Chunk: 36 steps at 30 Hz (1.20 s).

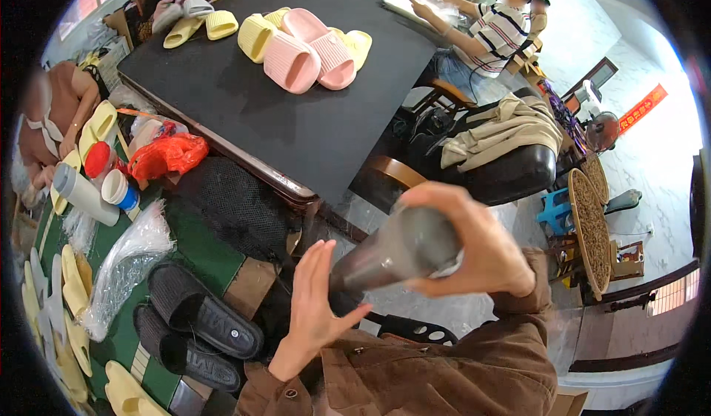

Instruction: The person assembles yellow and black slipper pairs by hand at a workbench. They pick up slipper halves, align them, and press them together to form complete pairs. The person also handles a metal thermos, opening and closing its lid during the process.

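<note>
My right hand (478,242) is wrapped round the wide end of a smoky grey, cylinder-shaped thing (381,252), held tilted in front of my chest. It looks like a tumbler or bottle, but blur hides its exact kind. At its darker, narrower end is my left hand (312,309), palm facing it, fingers stretched and thumb apart. Whether the left hand touches it, I cannot tell. To the left of that hand, a pair of black slippers (204,316) lies on a green surface (218,257).
Pink slippers (292,64) and yellow slippers (257,37) stand on the dark table (274,116) ahead. At left are a red plastic bag (170,155), a white bottle (85,194) and clear plastic film (129,268). A black chair (511,179) stands right. Co-workers (492,38) sit around.
</note>
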Each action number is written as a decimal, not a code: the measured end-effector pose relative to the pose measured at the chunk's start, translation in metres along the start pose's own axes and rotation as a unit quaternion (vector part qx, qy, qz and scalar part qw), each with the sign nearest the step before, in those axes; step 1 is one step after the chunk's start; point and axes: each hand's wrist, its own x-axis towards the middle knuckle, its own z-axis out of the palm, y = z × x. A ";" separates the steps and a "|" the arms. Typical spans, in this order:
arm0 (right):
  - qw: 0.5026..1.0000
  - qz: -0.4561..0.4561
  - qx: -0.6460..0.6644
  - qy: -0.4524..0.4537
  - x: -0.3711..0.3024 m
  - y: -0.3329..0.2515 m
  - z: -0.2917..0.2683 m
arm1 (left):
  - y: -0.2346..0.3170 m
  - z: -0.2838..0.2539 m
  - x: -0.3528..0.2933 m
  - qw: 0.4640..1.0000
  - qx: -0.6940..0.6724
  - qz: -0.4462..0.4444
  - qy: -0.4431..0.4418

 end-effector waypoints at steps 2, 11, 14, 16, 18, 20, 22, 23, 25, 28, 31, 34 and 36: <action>0.995 -0.033 0.067 -0.060 0.009 -0.010 0.015 | 0.007 0.000 -0.001 0.999 -0.033 0.015 0.002; 0.974 -0.103 0.108 -0.167 0.040 -0.039 0.048 | -0.005 -0.027 -0.037 0.978 -0.148 -0.106 0.099; 0.981 -0.131 0.040 -0.138 0.045 -0.044 0.053 | -0.002 -0.036 -0.043 0.977 -0.142 -0.124 0.097; 0.979 -0.148 0.043 -0.132 0.046 -0.046 0.058 | 0.001 -0.042 -0.044 0.978 -0.139 -0.122 0.093; 0.977 -0.162 0.042 -0.132 0.048 -0.049 0.059 | 0.001 -0.046 -0.045 0.980 -0.134 -0.121 0.090; 0.974 -0.175 0.037 -0.139 0.052 -0.054 0.057 | 0.000 -0.049 -0.046 0.981 -0.125 -0.121 0.090; 0.969 -0.187 0.056 -0.150 0.056 -0.057 0.057 | -0.005 -0.051 -0.051 0.978 -0.142 -0.120 0.093; 0.966 -0.195 0.065 -0.156 0.058 -0.059 0.056 | -0.007 -0.052 -0.053 0.977 -0.151 -0.119 0.095; 0.964 -0.203 0.051 -0.165 0.061 -0.059 0.058 | -0.005 -0.057 -0.053 0.985 -0.103 -0.111 0.086; 0.959 -0.210 0.034 -0.185 0.066 -0.063 0.054 | -0.008 -0.060 -0.049 0.988 -0.090 -0.098 0.074; 0.958 -0.230 0.013 -0.171 0.071 -0.065 0.056 | -0.006 -0.068 -0.046 0.992 -0.070 -0.083 0.060; 0.970 -0.163 -0.064 -0.167 0.069 -0.069 0.058 | -0.003 -0.065 -0.043 0.991 -0.051 -0.084 0.092; 0.971 -0.154 -0.113 -0.145 0.069 -0.070 0.064 | -0.005 -0.064 -0.043 0.992 -0.019 -0.078 0.098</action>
